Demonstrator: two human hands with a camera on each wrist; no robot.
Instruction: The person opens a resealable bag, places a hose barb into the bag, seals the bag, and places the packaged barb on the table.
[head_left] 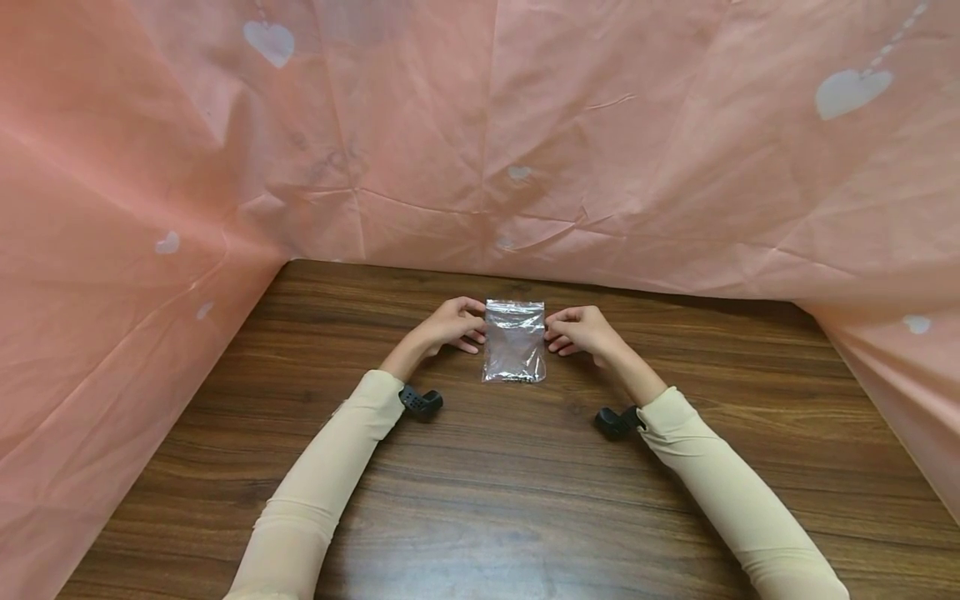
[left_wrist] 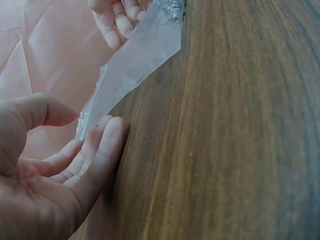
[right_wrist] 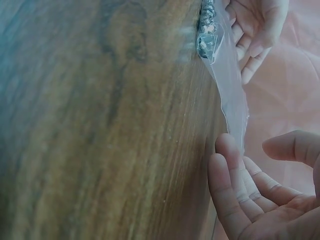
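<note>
A clear zip-lock plastic bag (head_left: 513, 346) lies flat on the table, its zip strip at the far end. My left hand (head_left: 453, 323) is at the bag's left edge, fingertips touching or very close to it. Beside the right edge, my right hand (head_left: 581, 332) mirrors it. In the left wrist view, the left thumb stands apart from the fingers at the corner of the bag (left_wrist: 135, 60). The right wrist view likewise has a gap between thumb and fingers near the bag (right_wrist: 230, 85). Its near end looks wrinkled and shiny.
The brown wood-grain table (head_left: 480, 500) reaches back to a pink cloth (head_left: 420, 167) with white hearts, which hangs behind and on both sides. Black wrist devices sit at the left cuff (head_left: 382, 396) and right cuff (head_left: 666, 410).
</note>
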